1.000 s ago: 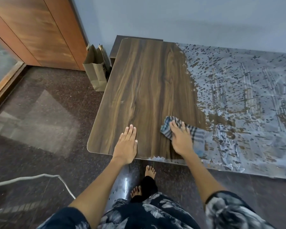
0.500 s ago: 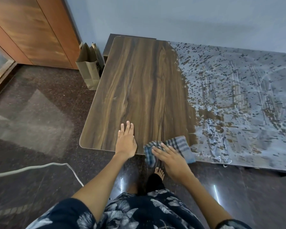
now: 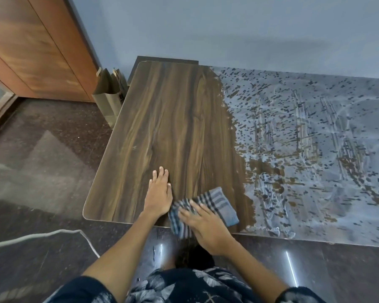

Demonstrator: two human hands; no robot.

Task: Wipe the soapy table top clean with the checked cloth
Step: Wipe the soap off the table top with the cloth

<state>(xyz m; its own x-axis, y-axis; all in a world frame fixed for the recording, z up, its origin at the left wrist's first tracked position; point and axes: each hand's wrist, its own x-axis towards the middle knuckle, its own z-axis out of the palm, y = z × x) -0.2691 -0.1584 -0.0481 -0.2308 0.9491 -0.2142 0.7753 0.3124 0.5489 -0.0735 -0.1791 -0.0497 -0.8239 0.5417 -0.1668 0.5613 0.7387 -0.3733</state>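
The dark wood table top (image 3: 162, 127) is bare on its left part, while whitish soapy foam (image 3: 315, 138) covers its right part. The blue checked cloth (image 3: 219, 200) lies at the table's near edge, one end hanging over it. My right hand (image 3: 204, 228) presses flat on the cloth with straight fingers, slightly blurred. My left hand (image 3: 159, 194) rests flat on the bare wood just left of the cloth, fingers straight.
A brown paper bag (image 3: 108, 99) stands on the floor by the table's far left corner, beside a wooden cabinet (image 3: 35, 47). A white cable (image 3: 42, 235) runs across the dark floor at the lower left. A blue wall rises behind the table.
My right hand has dragged the cloth toward me from the foam's border to the near edge, then slightly left. The left hand has stayed flat on the wood.
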